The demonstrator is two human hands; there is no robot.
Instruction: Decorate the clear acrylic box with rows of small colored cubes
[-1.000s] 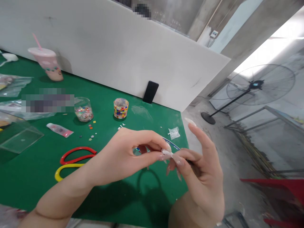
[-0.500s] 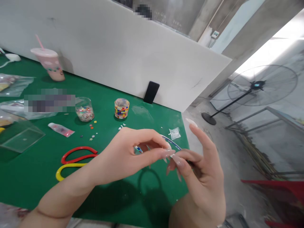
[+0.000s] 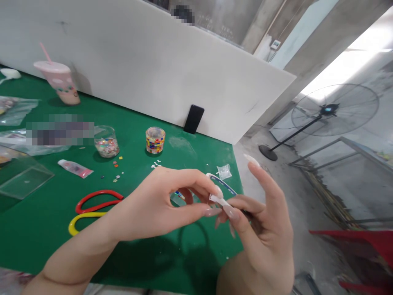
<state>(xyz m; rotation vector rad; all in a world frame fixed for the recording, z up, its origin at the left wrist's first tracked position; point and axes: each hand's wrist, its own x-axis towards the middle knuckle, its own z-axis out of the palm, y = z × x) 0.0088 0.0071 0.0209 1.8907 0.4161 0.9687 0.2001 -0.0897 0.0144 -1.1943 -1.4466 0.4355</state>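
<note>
A thin, curved band, white-edged and blue with pale marks, arcs between my two hands above the green table. My right hand pinches its white end between thumb and fingers, with one finger raised clear. My left hand is curled against the same end, a fingertip touching it and the thumb slightly below. Behind the left fingers shows a small clear, colour-patterned piece, mostly hidden. Scissors with red and yellow handles lie beside my left forearm.
On the green table stand a mosaic-covered cup, a clear cup of sequins and a pink tumbler. A tube, clear box and small packet lie around. A phone leans on the white partition.
My left thumb has dropped away from the fingertip above it, and more of the band's white end shows. The view has shifted slightly, moving the table items left.
</note>
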